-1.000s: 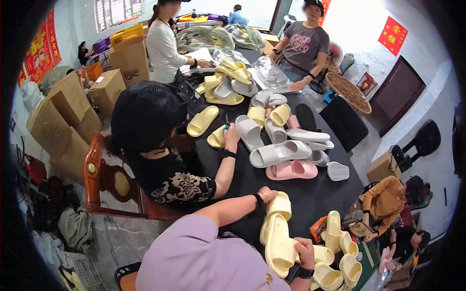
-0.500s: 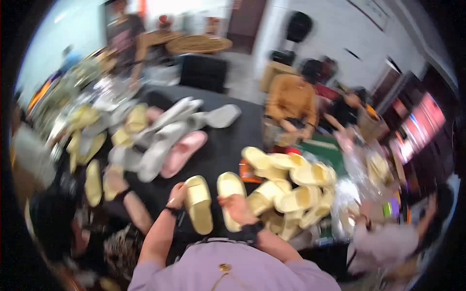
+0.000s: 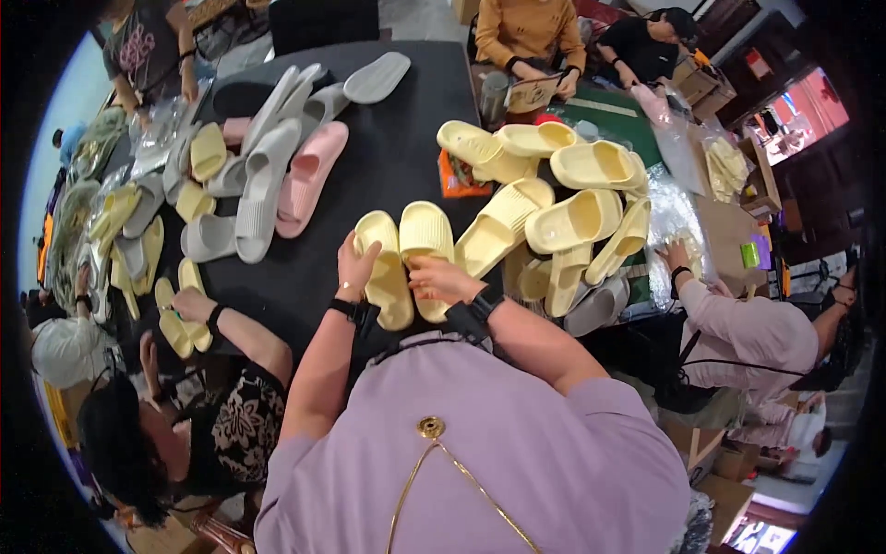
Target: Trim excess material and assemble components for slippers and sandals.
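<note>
Two pale yellow slippers stand side by side on the black table in front of me, toes pointing away. My left hand (image 3: 356,268) is closed round the outer side of the left yellow slipper (image 3: 392,286), at its ribbed strap. My right hand (image 3: 445,281) lies across the right yellow slipper (image 3: 426,231) just behind the strap, fingers bent against its inner edge. Part of that slipper's footbed is hidden under the hand. The two slippers almost touch each other.
To the right lies a heap of yellow slippers (image 3: 574,222), with an orange packet (image 3: 461,177) beside it. Grey slippers (image 3: 268,189) and a pink slipper (image 3: 312,180) lie to the left on the black table (image 3: 397,138). A co-worker's hand (image 3: 192,305) at left touches another yellow pair.
The two slippers have come closer together, and my hands with them. My view has tilted down, so the table sits higher in the picture. The left co-worker's hand stays by its yellow pair.
</note>
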Tool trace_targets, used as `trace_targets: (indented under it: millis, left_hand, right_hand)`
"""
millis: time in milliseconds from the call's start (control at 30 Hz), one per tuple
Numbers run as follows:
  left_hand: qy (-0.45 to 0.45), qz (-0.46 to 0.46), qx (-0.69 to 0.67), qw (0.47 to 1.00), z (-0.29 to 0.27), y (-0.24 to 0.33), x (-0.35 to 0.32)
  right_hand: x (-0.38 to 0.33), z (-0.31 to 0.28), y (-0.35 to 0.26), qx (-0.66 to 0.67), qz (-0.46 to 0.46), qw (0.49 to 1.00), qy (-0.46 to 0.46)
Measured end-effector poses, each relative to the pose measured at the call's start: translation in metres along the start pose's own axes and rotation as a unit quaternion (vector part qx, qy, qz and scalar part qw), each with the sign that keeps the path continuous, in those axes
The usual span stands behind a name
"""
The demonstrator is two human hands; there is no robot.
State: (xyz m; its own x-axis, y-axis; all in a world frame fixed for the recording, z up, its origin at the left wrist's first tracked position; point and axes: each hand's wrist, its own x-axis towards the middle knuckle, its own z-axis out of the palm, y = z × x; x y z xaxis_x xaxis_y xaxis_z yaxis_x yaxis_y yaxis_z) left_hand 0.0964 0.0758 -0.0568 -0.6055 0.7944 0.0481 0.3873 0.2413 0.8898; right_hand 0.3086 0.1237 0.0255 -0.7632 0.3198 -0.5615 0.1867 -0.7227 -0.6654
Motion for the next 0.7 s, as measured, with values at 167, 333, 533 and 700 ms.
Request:
trace_targets:
  millis: [167,333,533,700]
  left_hand:
    - [-0.003,0.049,0.063,0.997,-0.026,0.030,-0.016]
    - [-0.002,0.100,0.178,0.979,-0.036,0.063,-0.046]
    - [-0.137,0.219,0.256,0.932,-0.012,0.076,-0.067]
    - [-0.128,0.275,0.281,0.910,0.006,0.074,-0.053]
  right_hand:
    - [-0.062,-0.022,-0.005,-0.245,-0.031,0.968,0.048]
    - [-0.100,-0.097,0.032,-0.450,-0.005,0.866,0.217]
    - [-0.067,-0.149,0.069,-0.625,0.050,0.696,0.350]
    - [-0.030,-0.250,0.117,-0.714,-0.073,0.599,0.354]
